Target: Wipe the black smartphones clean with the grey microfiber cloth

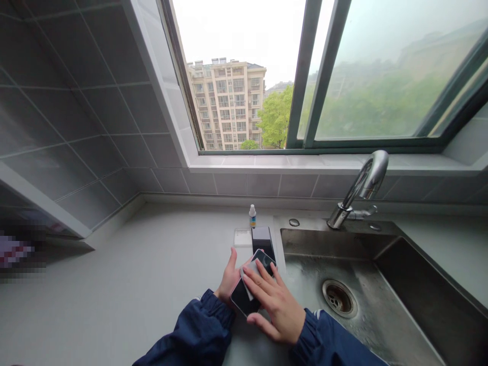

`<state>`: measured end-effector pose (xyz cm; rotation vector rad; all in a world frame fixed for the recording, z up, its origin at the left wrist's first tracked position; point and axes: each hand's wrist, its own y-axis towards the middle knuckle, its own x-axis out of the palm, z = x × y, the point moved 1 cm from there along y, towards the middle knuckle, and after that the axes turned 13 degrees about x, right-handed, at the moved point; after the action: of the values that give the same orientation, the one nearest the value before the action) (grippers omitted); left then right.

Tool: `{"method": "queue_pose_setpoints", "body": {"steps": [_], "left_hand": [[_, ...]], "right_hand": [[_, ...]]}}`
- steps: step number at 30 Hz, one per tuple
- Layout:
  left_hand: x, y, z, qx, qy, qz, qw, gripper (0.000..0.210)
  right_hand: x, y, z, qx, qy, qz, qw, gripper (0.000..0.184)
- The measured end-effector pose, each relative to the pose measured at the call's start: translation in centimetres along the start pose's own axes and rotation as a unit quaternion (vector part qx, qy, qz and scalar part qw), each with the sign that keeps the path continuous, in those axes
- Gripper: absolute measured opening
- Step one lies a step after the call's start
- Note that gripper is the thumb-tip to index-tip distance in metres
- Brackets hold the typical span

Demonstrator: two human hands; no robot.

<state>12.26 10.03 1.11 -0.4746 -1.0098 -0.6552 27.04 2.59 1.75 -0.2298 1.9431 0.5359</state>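
My left hand [229, 279] supports a smartphone [243, 301] from beneath and along its left side, thumb pointing up. The phone is tilted, its dark screen facing up. On that screen lies a small pale grey cloth [248, 292], pressed down under the outstretched fingers of my right hand [277, 304]. Part of the cloth is hidden by those fingers. Just beyond my hands, a second dark flat device [262, 238], which looks like another phone, rests on the counter. Beside it sit a clear flat case [241, 237] and a small white-capped bottle [252, 216].
To the right is a steel sink [305, 269] with a drain [339, 298] and a chrome faucet [358, 190]. The pale counter [152, 274] stretches left toward a tiled wall [95, 152]. A sliding window [310, 76] stands partly open above.
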Motion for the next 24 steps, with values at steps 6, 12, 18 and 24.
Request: {"method": "queue_pose_setpoints", "body": {"steps": [6,12,18,24], "left_hand": [[1.5,-0.7,0.1,-0.064,0.005,-0.023,0.998,0.083],[1.3,-0.5,-0.5,-0.005,0.038,-0.014,0.999,0.070],[0.7,-0.2,-1.0,0.047,0.047,-0.014,0.998,0.069],[0.3,-0.5,-1.1,-0.045,0.069,0.004,0.997,0.068]], "right_hand": [[1.2,0.4,3.5,0.104,-0.027,0.069,0.992,0.064],[1.0,0.3,2.5,0.094,-0.018,0.063,0.993,0.069],[0.5,0.2,1.7,0.048,-0.022,0.028,0.998,0.074],[-0.1,0.4,4.4,0.121,-0.030,0.069,0.990,0.060]]}}
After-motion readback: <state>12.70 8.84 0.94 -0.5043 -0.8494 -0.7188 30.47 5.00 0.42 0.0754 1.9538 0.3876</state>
